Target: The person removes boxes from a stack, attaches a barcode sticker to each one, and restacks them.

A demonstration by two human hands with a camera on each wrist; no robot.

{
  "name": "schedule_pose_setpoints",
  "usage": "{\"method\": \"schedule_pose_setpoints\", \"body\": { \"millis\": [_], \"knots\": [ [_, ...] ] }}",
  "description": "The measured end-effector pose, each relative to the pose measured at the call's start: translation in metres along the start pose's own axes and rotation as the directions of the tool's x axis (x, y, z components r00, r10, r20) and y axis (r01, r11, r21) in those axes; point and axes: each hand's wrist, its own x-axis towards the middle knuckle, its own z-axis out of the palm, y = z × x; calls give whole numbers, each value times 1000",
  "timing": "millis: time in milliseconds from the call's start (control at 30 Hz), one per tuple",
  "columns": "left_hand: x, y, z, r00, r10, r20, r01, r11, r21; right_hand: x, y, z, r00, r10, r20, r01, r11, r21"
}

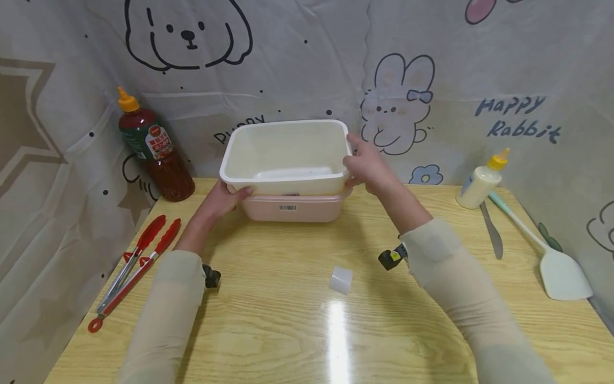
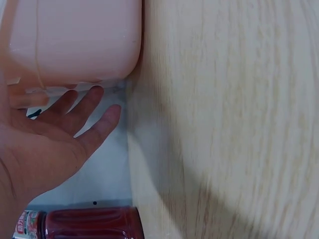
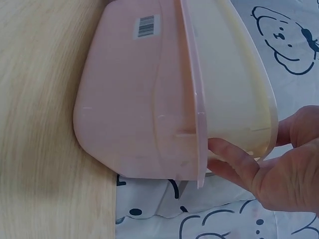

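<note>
A cream plastic tub (image 1: 288, 154) was seen nested in a pink plastic tub (image 1: 292, 208) at the far middle of the wooden table (image 1: 297, 330), close to the cartoon-printed backdrop (image 1: 307, 58). The cream tub sat high in the pink one, its rim tilted slightly toward the viewer.

The left hand (image 1: 221, 200) was placed at the near left corner of the tubs, the forearm stretched forward over the table. Its thumb was hooked over the cream tub's rim, and the fingers (image 2: 82, 107) were spread below, against the pink tub's underside edge, so the corner was gripped between thumb and fingers. The right hand (image 1: 366, 168) was raised at the right end, the wrist bent and the forearm angled inward. Its fingers (image 3: 234, 162) were curled under the cream tub's rim just above the pink tub's rim, and its thumb was laid against the outer wall, so that the cream tub was grasped there.

A small white cube (image 1: 341, 280) lay on the table between the forearms. A red sauce bottle (image 1: 153, 149) stood at the far left, and red-tipped tongs (image 1: 134, 264) lay near it. At the right, a small squeeze bottle (image 1: 482, 181), a table knife (image 1: 491, 232) and a pale spatula (image 1: 551, 256) were set out.
</note>
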Motion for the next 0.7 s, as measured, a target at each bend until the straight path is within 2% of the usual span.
{"method": "schedule_pose_setpoints", "body": {
  "millis": [300,500,700],
  "knots": [
    [1,-2,0,1000,14,0,-14,1000,-2,-6,7,4,998,-60,25,61,997,-51],
    [-2,1,0,1000,-4,3,4,999,44,-8,14,3,996,-82,39,88,978,-192],
    [-1,3,-1,998,49,32,-49,999,7,-7,18,2,994,-98,41,106,960,-261]
  ]
}}
